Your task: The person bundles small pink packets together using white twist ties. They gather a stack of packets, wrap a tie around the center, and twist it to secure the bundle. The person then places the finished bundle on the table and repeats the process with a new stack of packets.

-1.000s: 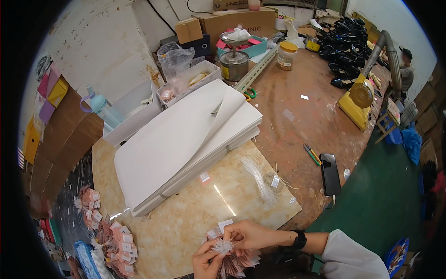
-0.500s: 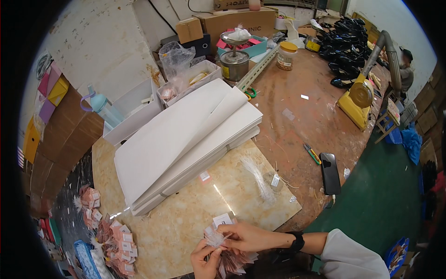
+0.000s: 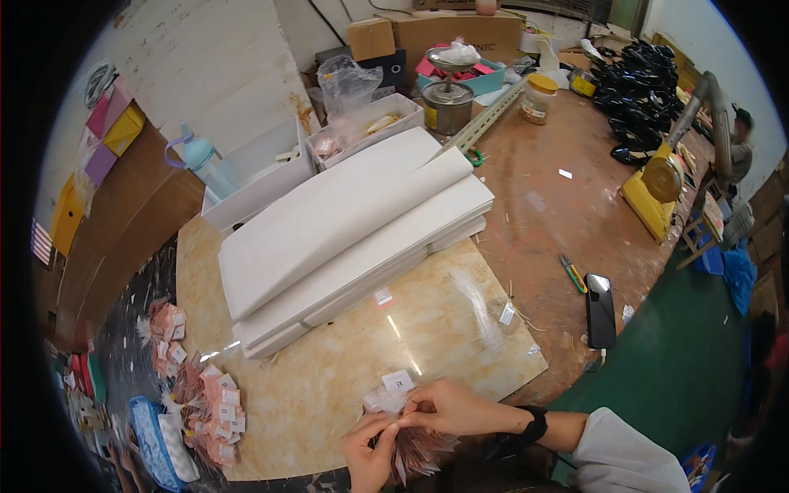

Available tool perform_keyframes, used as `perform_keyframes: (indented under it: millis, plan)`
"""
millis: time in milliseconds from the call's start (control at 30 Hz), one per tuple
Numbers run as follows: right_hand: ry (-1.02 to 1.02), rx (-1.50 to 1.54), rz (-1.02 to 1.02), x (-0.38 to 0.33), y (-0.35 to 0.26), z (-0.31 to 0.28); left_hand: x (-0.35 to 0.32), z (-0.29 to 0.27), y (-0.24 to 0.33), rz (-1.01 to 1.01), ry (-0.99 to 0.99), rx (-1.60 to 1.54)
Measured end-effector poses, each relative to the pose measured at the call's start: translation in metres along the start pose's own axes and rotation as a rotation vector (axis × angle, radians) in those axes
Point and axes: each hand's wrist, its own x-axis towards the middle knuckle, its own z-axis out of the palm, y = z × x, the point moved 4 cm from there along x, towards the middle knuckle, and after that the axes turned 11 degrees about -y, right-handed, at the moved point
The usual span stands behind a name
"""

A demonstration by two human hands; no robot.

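— What were the hands doing at the bottom centre of the frame?
— The left hand gripped a bundle of small pinkish tags from below; the right hand pinched a white paper tag at the bundle's top, seemingly sorting it out.
— And next?
— Probably a fine fingertip pull. The tags looked thin and papery, over a glossy marble-patterned board, below the stack of smooth white sheets.

Bundle of small pink-and-white tags, fanned, at the marbled slab's near edge.
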Motion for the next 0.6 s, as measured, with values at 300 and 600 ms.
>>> perform_keyframes:
  millis: [300,600]
  plan:
    - [0.013,0.481,-0.161,0.002,0.012,0.007,-0.005,-0.002,-0.005,0.009,0.071,-0.032]
    - [-0.111,0.776,-0.069,-0.003,0.003,0.006,-0.009,-0.005,-0.024,-0.077,0.105,-0.091]
